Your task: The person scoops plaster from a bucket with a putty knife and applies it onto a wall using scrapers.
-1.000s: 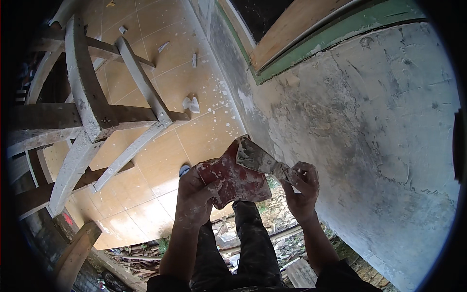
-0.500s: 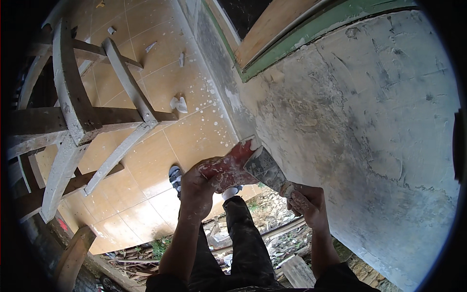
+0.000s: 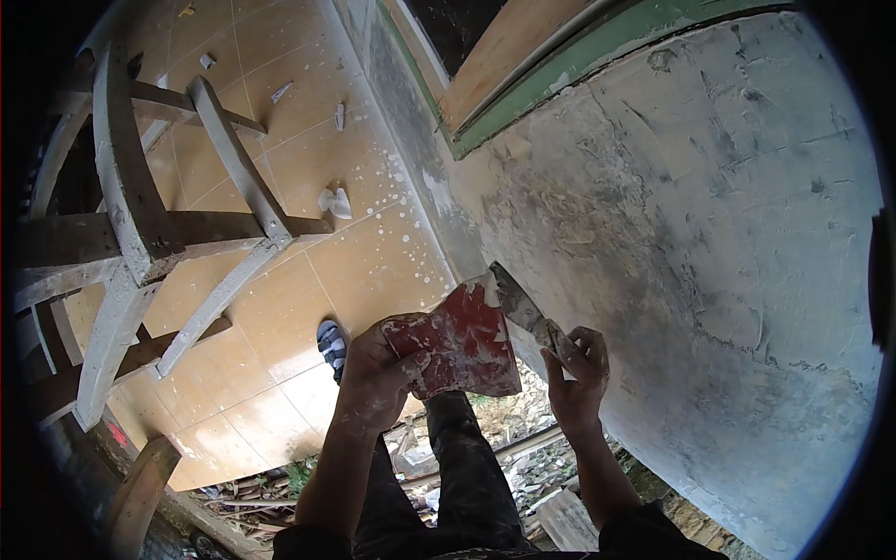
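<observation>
My left hand point(image 3: 378, 369) grips a red plastic plaster scraper point(image 3: 457, 350), a flat flaring piece smeared with whitish putty. Thumb on its face, the fingers lie mostly hidden behind it. In my right hand point(image 3: 579, 369) is the handle of a putty knife point(image 3: 520, 301) with a wide metal blade. The blade stands at the red scraper's upper right edge, and some putty shows there. Beside both tools rises a wall point(image 3: 672, 252) with patchy grey and white plaster. Both hands carry dried white smears.
A wooden trestle point(image 3: 140, 233) stands on the tan tiled floor point(image 3: 280, 345) at left. White spatters and a crumpled white scrap point(image 3: 334, 203) lie near the wall's foot. A green-edged window frame point(image 3: 532, 89) is above. Rubble point(image 3: 523, 420) lies beyond the tile edge, around my legs.
The red scraper has turned so its broad face shows more fully. The putty knife's blade has moved off its face to the edge and tilted, and my right hand has changed its hold.
</observation>
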Demonstrator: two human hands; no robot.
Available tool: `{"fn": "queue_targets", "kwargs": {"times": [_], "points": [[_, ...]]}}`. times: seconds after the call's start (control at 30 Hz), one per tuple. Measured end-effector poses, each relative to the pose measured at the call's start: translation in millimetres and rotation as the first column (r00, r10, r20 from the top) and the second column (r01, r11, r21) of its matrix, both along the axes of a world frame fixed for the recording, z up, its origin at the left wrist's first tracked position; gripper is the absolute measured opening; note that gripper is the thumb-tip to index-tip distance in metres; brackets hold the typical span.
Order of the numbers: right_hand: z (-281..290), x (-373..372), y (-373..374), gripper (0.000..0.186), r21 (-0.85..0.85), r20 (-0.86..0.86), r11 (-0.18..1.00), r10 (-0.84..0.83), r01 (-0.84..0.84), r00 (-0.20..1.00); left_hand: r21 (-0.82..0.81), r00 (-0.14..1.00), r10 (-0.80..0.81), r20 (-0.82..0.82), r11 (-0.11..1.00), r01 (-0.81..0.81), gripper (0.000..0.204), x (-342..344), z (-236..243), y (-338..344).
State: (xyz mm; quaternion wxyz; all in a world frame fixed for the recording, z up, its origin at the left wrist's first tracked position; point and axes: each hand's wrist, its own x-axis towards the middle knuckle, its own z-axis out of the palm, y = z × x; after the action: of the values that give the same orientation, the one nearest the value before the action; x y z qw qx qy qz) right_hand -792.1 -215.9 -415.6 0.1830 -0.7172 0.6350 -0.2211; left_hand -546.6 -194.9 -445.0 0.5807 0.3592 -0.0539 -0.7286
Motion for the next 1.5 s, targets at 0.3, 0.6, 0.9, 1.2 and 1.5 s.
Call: {"fn": "queue_targets", "kwargs": {"times": [0.3, 0.6, 0.9, 1.2, 1.5], "points": [[31, -36, 36, 0.013, 0.538, 0.34, 0.809, -0.466, 0.238, 0.817, -0.029, 0.973, 0.173, -0.156, 0.983, -0.18, 0.032, -25, -35, -11], [80, -59, 51, 0.023, 0.628, 0.459, 0.768, -0.494, 0.123, 0.739, -0.149, 0.583, 0.345, 0.735, 0.922, -0.358, 0.033, -108, -51, -108], [91, -86, 60, 0.025, 0.653, 0.474, 0.754, -0.484, 0.076, 0.735, -0.416, 0.512, 0.469, 0.72, 0.882, -0.223, 0.054, -160, -48, -147], [92, -96, 55, 0.022, 0.717, 0.452, 0.697, -0.463, -0.001, 0.763, -0.386, 0.459, 0.553, 0.696, 0.827, -0.409, 0.052, -137, -94, -155], [93, -107, 57, 0.021, 0.697, 0.401, 0.717, -0.383, -0.005, 0.832, -0.532, 0.477, 0.569, 0.67, 0.816, -0.226, 0.05, -171, -95, -105]]}}
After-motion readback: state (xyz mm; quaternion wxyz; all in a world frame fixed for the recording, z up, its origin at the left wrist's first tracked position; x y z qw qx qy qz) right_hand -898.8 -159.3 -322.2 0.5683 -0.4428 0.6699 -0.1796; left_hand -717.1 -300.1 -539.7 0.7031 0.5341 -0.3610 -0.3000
